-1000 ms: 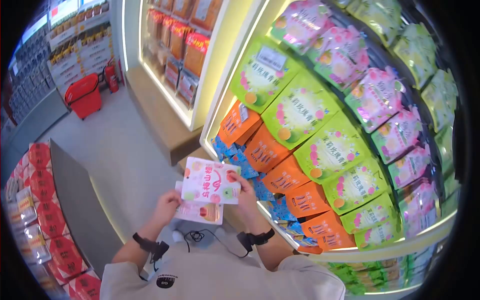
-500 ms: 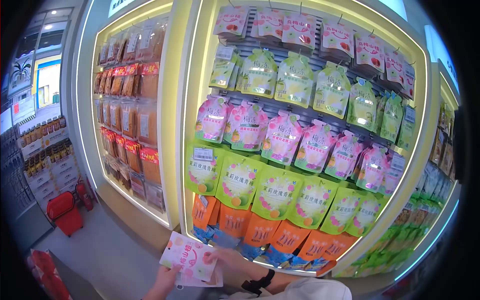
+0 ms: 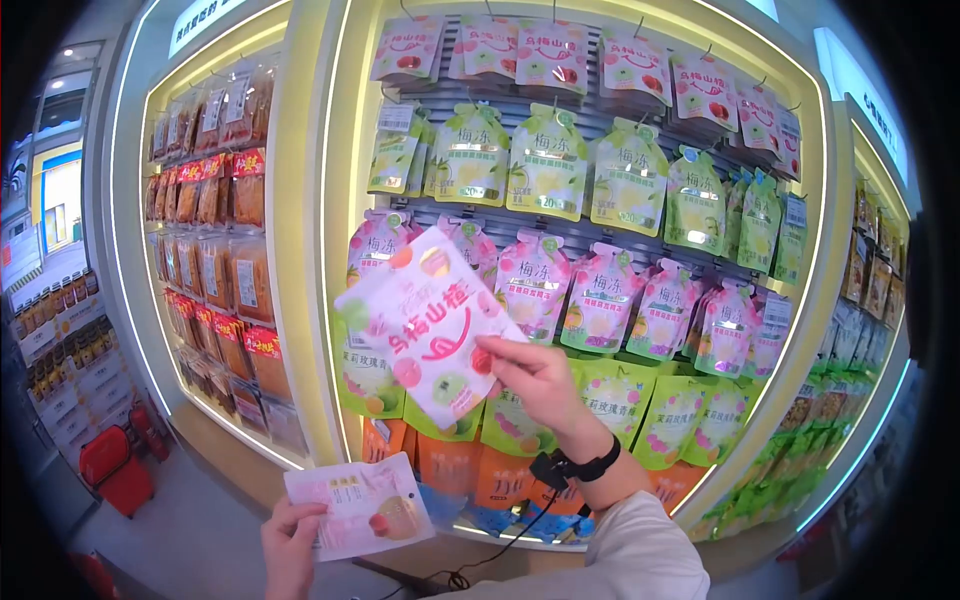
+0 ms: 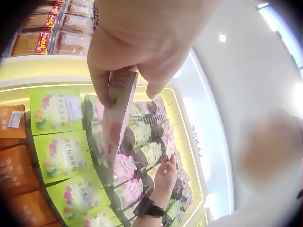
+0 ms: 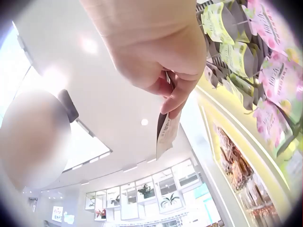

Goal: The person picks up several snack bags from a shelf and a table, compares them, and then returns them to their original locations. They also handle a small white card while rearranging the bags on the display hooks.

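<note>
My right hand (image 3: 540, 385) pinches the edge of a pink-and-white pouch (image 3: 430, 325), raised and tilted in front of the shelf. Lower down, my left hand (image 3: 290, 545) grips the left end of a second pink pouch (image 3: 360, 505), held apart from the first. In the left wrist view that pouch (image 4: 117, 118) hangs edge-on between thumb and fingers of the left hand (image 4: 137, 52). The right wrist view has the right hand (image 5: 161, 61) pinching its pouch (image 5: 168, 135). Similar pink pouches (image 3: 552, 55) hang on the top row of hooks.
Green-white pouches (image 3: 548, 160), pink jelly pouches (image 3: 600, 300) and green bags (image 3: 610, 405) hang in rows, with orange bags (image 3: 500, 480) at the bottom. A lit case of packaged goods (image 3: 215, 250) stands at the left, a red basket (image 3: 115, 470) on the floor. A black cable (image 3: 455, 580) hangs below.
The two pouches, held together before, are now apart: the right hand has lifted one up toward the shelf, the left holds the other low. The head view has turned up toward the shelves.
</note>
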Tool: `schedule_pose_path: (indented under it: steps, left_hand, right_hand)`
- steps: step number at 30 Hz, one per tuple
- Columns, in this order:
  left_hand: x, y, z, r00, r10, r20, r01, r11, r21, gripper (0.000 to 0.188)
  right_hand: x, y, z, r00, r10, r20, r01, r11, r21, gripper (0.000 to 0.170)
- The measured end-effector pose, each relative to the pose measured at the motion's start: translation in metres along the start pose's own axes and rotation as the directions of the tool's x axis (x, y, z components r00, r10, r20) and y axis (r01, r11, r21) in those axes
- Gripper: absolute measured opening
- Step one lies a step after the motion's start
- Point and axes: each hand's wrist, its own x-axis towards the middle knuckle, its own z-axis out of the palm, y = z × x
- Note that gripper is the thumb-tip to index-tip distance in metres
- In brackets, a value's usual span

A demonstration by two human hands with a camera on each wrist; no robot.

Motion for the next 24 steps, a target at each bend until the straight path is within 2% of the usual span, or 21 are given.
schedule_pose_path:
  steps: [2,3,4,5,6,7,9,10,12,16,18,24]
  left_hand:
    - [0.0,-0.017,-0.011,0.992,-0.074,-0.098,0.066,0.995,-0.078,0.028]
    - [-0.003,-0.03,-0.023,0.985,-0.15,-0.09,0.134,0.978,-0.161,0.032]
    - [-0.004,-0.038,-0.029,0.986,-0.14,-0.087,0.124,0.978,-0.166,0.032]
    - [-0.005,-0.044,-0.034,0.974,-0.173,-0.149,0.143,0.97,-0.197,0.033]
    - [-0.006,-0.047,-0.036,0.955,-0.21,-0.211,0.161,0.96,-0.229,0.033]
    - [-0.006,-0.048,-0.037,0.955,-0.204,-0.214,0.153,0.961,-0.232,0.033]
    - [-0.007,-0.047,-0.039,0.91,-0.316,-0.269,0.212,0.911,-0.353,0.034]
    - [-0.006,-0.045,-0.038,0.91,-0.316,-0.269,0.211,0.91,-0.356,0.034]
    - [-0.007,-0.045,-0.034,0.87,-0.408,-0.277,0.28,0.872,-0.402,0.033]
    - [-0.008,-0.061,-0.031,0.881,-0.377,-0.288,0.223,0.865,-0.449,0.033]
    - [-0.007,-0.062,-0.03,0.879,-0.367,-0.305,0.208,0.869,-0.449,0.034]
    - [-0.012,-0.068,-0.031,0.869,-0.359,-0.341,0.184,0.873,-0.451,0.033]
  right_hand:
    - [0.043,-0.034,-0.04,0.962,-0.137,-0.236,0.145,0.989,0.017,0.035]
    - [0.067,-0.052,-0.056,0.917,-0.243,-0.316,0.264,0.964,0.026,0.037]
    - [0.089,-0.069,-0.073,0.858,-0.344,-0.382,0.353,0.934,-0.049,0.038]
    - [0.111,-0.082,-0.091,0.802,-0.397,-0.446,0.394,0.913,-0.103,0.038]
    - [0.133,-0.096,-0.106,0.755,-0.451,-0.476,0.439,0.887,-0.143,0.037]
    - [0.153,-0.109,-0.118,0.712,-0.513,-0.479,0.47,0.855,-0.217,0.037]
    - [0.188,-0.131,-0.139,0.694,-0.561,-0.452,0.478,0.828,-0.293,0.037]
    - [0.204,-0.14,-0.148,0.695,-0.562,-0.449,0.479,0.827,-0.294,0.037]
    - [0.235,-0.15,-0.16,0.682,-0.563,-0.467,0.443,0.826,-0.348,0.037]
    - [0.275,-0.16,-0.164,0.712,-0.538,-0.451,0.389,0.837,-0.385,0.04]
    - [0.288,-0.165,-0.163,0.739,-0.496,-0.457,0.28,0.842,-0.461,0.039]
    - [0.307,-0.168,-0.16,0.721,-0.476,-0.504,0.294,0.868,-0.399,0.038]
